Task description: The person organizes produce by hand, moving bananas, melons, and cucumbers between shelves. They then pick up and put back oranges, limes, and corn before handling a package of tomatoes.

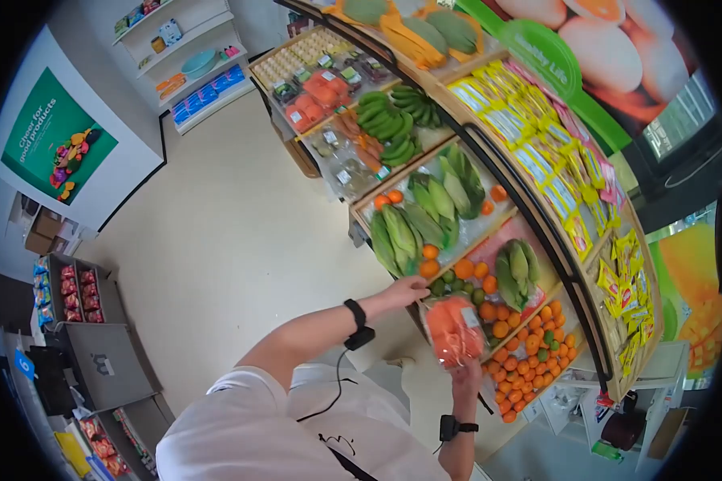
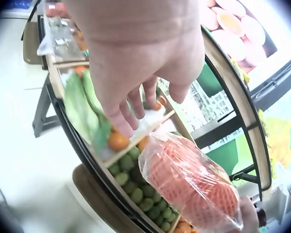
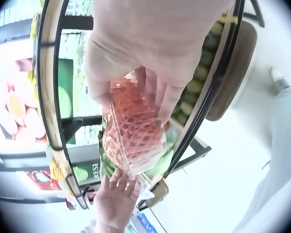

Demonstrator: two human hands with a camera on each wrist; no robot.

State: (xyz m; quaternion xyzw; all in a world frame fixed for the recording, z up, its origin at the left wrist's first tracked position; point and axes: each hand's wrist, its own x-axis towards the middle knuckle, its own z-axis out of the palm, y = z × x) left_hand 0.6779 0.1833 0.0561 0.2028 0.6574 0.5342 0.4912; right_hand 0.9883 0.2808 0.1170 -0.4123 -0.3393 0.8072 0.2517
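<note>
A clear plastic-wrapped pack of fruit in red foam netting [image 1: 455, 330] hangs over the front of the produce stand. My right hand [image 3: 140, 53] grips one end of it, thumb on one side and fingers on the other. At the opposite end is my left hand [image 2: 140, 53], its fingers loosely bent with nothing between them. In the right wrist view the left fingertips [image 3: 119, 177] come right up to the pack's far end. Beneath the pack lie green fruits [image 2: 145, 194] in a wooden compartment, partly hidden by it.
Orange fruits [image 1: 529, 361] fill the nearest compartment. Leaf-wrapped corn [image 1: 517, 272], green bananas [image 1: 385, 120] and more red packs [image 1: 321, 88] lie further along the stand. A black rail [image 1: 529, 200] runs below the upper shelf of yellow packets [image 1: 537, 136].
</note>
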